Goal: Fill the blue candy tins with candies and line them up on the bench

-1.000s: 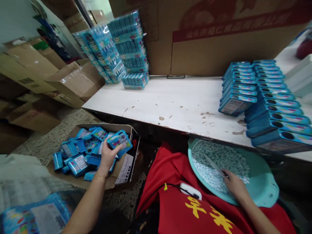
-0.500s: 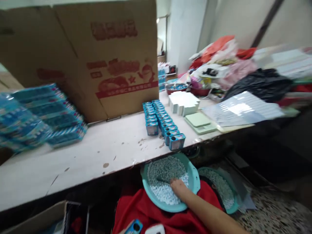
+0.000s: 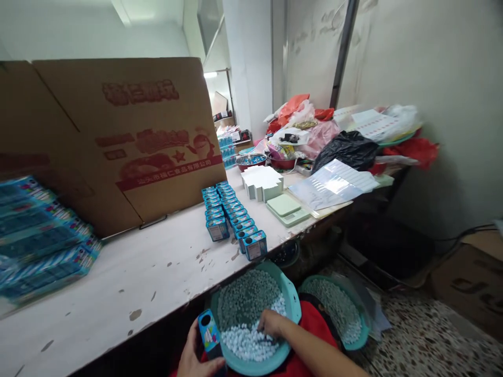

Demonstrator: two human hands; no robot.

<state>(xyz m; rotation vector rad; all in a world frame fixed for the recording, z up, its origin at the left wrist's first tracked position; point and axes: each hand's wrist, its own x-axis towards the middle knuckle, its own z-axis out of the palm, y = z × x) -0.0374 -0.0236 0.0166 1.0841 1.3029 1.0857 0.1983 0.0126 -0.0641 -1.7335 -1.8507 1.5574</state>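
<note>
My left hand (image 3: pixel 198 356) holds a small blue box (image 3: pixel 209 331) upright at the left rim of a teal basin (image 3: pixel 290 303) on my lap. The basin is full of small white and grey pellets (image 3: pixel 245 314). My right hand (image 3: pixel 272 324) rests fingers-down in the pellets, closed on something I cannot make out. Two rows of the same blue boxes (image 3: pixel 231 217) stand on the white table (image 3: pixel 129 283) just beyond the basin.
A second teal basin (image 3: pixel 336 311) of pellets sits to the right. Large cardboard sheet (image 3: pixel 129 136) leans behind the table. Wrapped blue packs (image 3: pixel 39 235) lie at left. White boxes (image 3: pixel 262 183), a green scale (image 3: pixel 287 208), plastic sheets and bags crowd the far right end.
The view swung right from the floor carton to the table. My left hand brought a blue box from the carton to the basin's rim. My right hand stayed in the pellets.
</note>
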